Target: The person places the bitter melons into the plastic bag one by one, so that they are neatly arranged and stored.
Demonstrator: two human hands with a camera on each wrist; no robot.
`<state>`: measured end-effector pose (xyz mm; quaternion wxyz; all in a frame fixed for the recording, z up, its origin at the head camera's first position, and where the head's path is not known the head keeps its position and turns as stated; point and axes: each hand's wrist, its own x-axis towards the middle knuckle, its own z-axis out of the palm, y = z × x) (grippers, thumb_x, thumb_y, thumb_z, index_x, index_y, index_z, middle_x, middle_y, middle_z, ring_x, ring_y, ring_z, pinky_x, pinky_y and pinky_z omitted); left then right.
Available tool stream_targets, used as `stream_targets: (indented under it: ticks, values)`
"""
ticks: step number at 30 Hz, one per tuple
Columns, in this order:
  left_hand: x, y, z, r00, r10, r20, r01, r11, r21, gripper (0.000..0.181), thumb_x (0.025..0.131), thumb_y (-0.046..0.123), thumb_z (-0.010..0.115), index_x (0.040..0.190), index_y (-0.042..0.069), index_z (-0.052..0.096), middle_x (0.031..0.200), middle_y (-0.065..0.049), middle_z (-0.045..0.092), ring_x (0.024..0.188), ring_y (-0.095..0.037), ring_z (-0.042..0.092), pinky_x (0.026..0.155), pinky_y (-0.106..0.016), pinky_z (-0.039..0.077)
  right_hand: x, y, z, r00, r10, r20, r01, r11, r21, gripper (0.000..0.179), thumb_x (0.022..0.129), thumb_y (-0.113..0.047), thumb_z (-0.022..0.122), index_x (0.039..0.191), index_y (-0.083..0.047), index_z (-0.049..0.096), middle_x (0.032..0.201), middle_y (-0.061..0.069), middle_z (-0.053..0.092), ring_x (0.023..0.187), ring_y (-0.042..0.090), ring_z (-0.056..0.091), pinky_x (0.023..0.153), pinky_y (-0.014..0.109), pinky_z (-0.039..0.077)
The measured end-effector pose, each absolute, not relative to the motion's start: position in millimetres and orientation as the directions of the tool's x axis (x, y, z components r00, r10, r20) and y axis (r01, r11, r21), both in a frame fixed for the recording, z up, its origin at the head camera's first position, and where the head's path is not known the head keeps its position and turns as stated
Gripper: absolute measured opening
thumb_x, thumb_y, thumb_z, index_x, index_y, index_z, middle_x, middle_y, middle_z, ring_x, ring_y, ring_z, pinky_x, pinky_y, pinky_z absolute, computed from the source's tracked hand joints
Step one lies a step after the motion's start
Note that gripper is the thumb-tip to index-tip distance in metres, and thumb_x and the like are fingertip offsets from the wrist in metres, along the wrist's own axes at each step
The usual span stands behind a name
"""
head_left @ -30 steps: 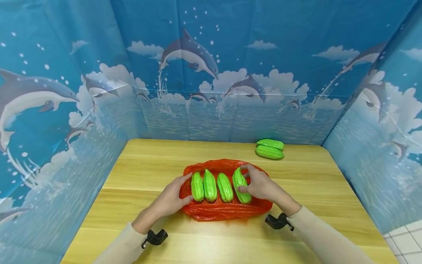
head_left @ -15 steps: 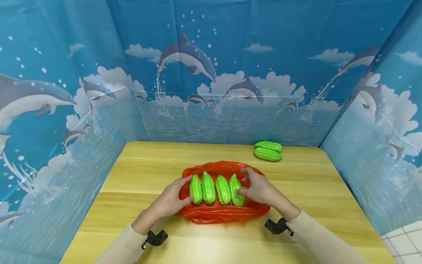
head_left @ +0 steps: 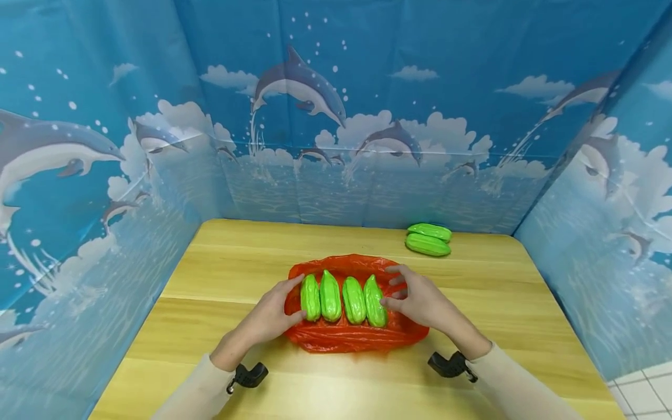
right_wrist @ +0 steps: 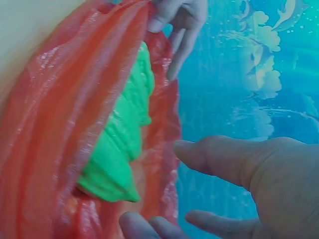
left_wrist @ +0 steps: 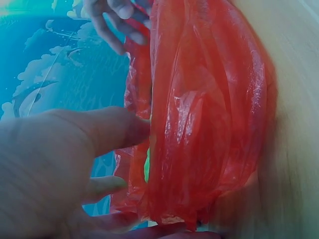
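Note:
Several green, ridged bitter melons [head_left: 354, 301] lie side by side in a red plastic bag [head_left: 357, 341] with its mouth spread wide. My left hand [head_left: 270, 310] is at the bag's left end, thumb and fingers apart, close to the leftmost bitter melon [head_left: 310, 298]. In the left wrist view the left thumb [left_wrist: 117, 130] reaches the bag's rim. Beside the rightmost bitter melon [head_left: 375, 303], my right hand [head_left: 420, 298] hovers over the bag's right end, its fingers spread and loosely bent with nothing between them. The right wrist view shows the right thumb [right_wrist: 219, 157] apart from the melons.
Two more bitter melons [head_left: 428, 244] lie together at the table's back right. The wooden table [head_left: 210, 274] is bordered by blue dolphin-printed curtains [head_left: 336, 192] at the back and sides. Black wrist mounts [head_left: 447, 366] hang under both forearms.
My right hand laid the rightmost bitter melon further left against its neighbour, let go of it and drew slightly right. The left hand stayed at the bag's left end.

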<state>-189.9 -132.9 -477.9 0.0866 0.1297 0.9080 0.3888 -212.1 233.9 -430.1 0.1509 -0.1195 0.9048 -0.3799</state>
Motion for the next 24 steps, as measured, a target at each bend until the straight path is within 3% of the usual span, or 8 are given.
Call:
stream_targets:
  ticks: [6,12,18,24]
  values:
    - [-192.5,-133.8,-478.4,-0.949,0.307,-0.073,0.167,0.685,0.709,0.089,0.102,0.015,0.089,0.179,0.008,0.045,0.179,-0.022,0.054,0.165,-0.051,0.052,0.134,-0.071,0.047,-213.2,245.2,-421.4,-0.925,-0.377,-0.037,-0.230,0.638,-0.735,0.068,0.110,-0.021,0.084,0.169,-0.004,0.055,0.155,0.024,0.071,0.124,0.037,0.079,0.103,0.054,0.071]
    - [-194.5,-133.2,-477.2,-0.951,0.302,-0.062,0.169,0.678,0.715,0.087,0.104,0.016,0.088,0.180,0.009,0.045,0.179,-0.022,0.054,0.165,-0.051,0.053,0.133,-0.071,0.048,-222.6,260.7,-419.2,-0.924,-0.368,0.106,-0.331,0.628,-0.704,0.061,0.109,-0.018,0.085,0.164,-0.007,0.062,0.149,0.023,0.073,0.114,0.029,0.081,0.092,0.039,0.072]
    - [-195.8,-133.3,-477.7,-0.953,0.298,-0.057,0.170,0.680,0.713,0.087,0.103,0.015,0.087,0.179,0.010,0.046,0.177,-0.021,0.055,0.164,-0.049,0.054,0.132,-0.071,0.049,-233.8,279.8,-422.4,-0.932,-0.305,0.197,-0.355,0.644,-0.678,0.050,0.114,-0.020,0.079,0.162,-0.010,0.066,0.142,0.018,0.077,0.110,0.028,0.080,0.096,0.041,0.071]
    - [-193.1,-133.5,-480.7,-0.952,0.301,-0.052,0.174,0.676,0.716,0.086,0.103,0.014,0.088,0.178,0.007,0.047,0.177,-0.022,0.056,0.164,-0.050,0.053,0.134,-0.071,0.048,-245.6,306.3,-437.2,-0.940,-0.220,0.260,-0.340,0.669,-0.661,0.048,0.116,-0.019,0.076,0.162,-0.009,0.066,0.143,0.022,0.076,0.115,0.036,0.078,0.094,0.023,0.068]
